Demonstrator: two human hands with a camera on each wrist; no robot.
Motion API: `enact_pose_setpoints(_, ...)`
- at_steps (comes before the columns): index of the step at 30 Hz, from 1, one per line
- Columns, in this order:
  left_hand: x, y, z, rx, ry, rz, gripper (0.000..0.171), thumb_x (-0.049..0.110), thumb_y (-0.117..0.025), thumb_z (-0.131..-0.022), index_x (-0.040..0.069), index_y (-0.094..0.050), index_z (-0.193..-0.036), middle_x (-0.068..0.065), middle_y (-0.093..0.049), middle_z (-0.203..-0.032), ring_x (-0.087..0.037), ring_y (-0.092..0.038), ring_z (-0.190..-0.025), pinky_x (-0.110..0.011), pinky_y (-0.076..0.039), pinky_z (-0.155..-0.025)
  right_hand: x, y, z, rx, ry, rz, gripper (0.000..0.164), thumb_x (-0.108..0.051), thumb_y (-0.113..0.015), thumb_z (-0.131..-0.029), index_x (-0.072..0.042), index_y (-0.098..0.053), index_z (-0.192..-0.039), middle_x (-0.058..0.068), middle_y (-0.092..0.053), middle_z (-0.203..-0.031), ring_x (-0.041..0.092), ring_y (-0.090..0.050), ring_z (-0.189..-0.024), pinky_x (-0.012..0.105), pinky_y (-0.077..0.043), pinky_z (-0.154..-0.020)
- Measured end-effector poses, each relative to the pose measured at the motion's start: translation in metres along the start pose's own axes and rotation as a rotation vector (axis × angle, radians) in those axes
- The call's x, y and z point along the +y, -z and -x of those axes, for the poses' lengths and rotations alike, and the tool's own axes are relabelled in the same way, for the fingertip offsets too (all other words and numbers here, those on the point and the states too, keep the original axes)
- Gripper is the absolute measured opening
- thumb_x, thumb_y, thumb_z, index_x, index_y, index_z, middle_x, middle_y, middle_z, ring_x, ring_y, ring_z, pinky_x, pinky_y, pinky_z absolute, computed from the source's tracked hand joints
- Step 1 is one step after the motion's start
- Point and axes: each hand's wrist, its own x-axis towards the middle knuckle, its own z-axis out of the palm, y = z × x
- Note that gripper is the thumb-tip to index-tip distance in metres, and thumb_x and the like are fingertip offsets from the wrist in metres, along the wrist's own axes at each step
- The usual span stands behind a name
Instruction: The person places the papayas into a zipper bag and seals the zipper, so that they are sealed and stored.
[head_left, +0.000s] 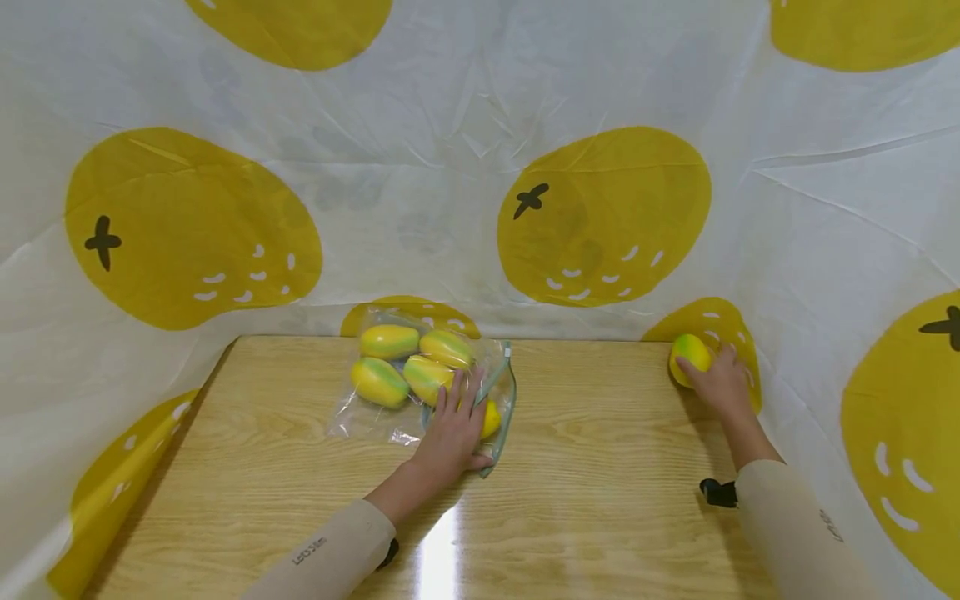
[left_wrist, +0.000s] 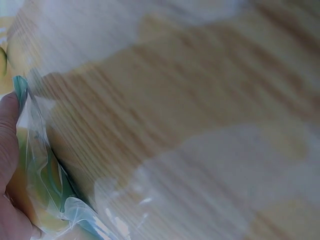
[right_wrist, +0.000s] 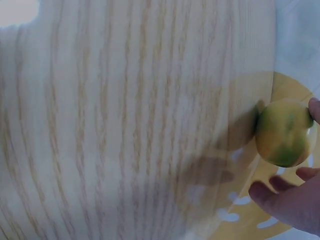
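We note: centre, left hand (head_left: 452, 435) on clear bag (head_left: 360, 421) of yellow-green fruits (head_left: 380, 382), fingers spread; far right, right hand (head_left: 722, 385), fingers pinching a single fruit (head_left: 688, 355).

wood-grain table (head_left: 585, 483) | white cloth (head_left: 420, 225) around it, yellow fruit prints (head_left: 600, 225) | tabletop glare (head_left: 439, 554)

Open tabletop (head_left: 585, 433) runs between bag (head_left: 513, 392) and lone fruit (head_left: 691, 352); cloth (head_left: 420, 217) walls off the back
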Motion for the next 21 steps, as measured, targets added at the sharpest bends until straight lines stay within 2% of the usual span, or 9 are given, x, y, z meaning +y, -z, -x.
enact_pose_setpoints(3,0.0,0.0,0.0,0.003,-0.001,-0.009,0.105,0.066,-0.085,-0.068,-0.002,-0.054,-0.141,-0.027,-0.008,-0.171,-0.054,-0.015,-0.154,-0.068,-0.036,-0.114,0.002,-0.005,0.001,-0.024,0.008,-0.015,0.099,-0.055,-0.051,-0.103,0.02,-0.011,-0.154,0.049,-0.032,-0.144,0.064,-0.04,-0.124,0.068,-0.041,-0.097)
enact_pose_setpoints(5,0.0,0.0,0.0,0.008,-0.002,-0.014,0.107,0.067,-0.085,-0.068,-0.002,-0.053,-0.142,-0.027,-0.009,-0.171,-0.054,-0.016,-0.154,-0.068,-0.036,-0.114,0.003,-0.008,0.002,-0.03,0.023,-0.031,0.095,-0.053,-0.051,-0.103,0.019,-0.016,-0.154,0.047,-0.036,-0.141,0.06,-0.044,-0.119,0.065,-0.043,-0.091)
enact_pose_setpoints(12,0.0,-0.001,0.001,0.021,-0.012,-0.041,0.11,0.069,-0.084,-0.067,-0.001,-0.051,-0.145,-0.027,-0.011,-0.17,-0.054,-0.019,-0.153,-0.067,-0.038,-0.113,0.004,-0.016,0.008,-0.01,0.121,-0.114,0.086,-0.041,-0.059,-0.103,0.016,-0.019,-0.154,0.043,-0.038,-0.142,0.053,-0.048,-0.115,0.059,-0.046,-0.088)
enact_pose_setpoints(17,0.0,0.0,0.001,0.015,-0.008,-0.051,0.111,0.069,-0.084,-0.067,-0.001,-0.05,-0.146,-0.026,-0.01,-0.171,-0.054,-0.02,-0.154,-0.066,-0.038,-0.114,0.006,-0.017,0.013,-0.004,0.165,-0.12,0.086,-0.038,-0.062,-0.103,0.013,-0.019,-0.156,0.044,-0.036,-0.146,0.055,-0.047,-0.119,0.064,-0.045,-0.091)
enact_pose_setpoints(21,0.0,0.001,0.002,0.006,-0.002,-0.042,0.11,0.068,-0.085,-0.067,-0.001,-0.05,-0.146,-0.026,-0.009,-0.171,-0.053,-0.019,-0.154,-0.066,-0.038,-0.114,0.004,-0.014,0.018,0.031,0.243,-0.112,0.082,-0.031,-0.067,-0.101,0.014,-0.024,-0.154,0.044,-0.039,-0.144,0.057,-0.047,-0.12,0.068,-0.041,-0.092)
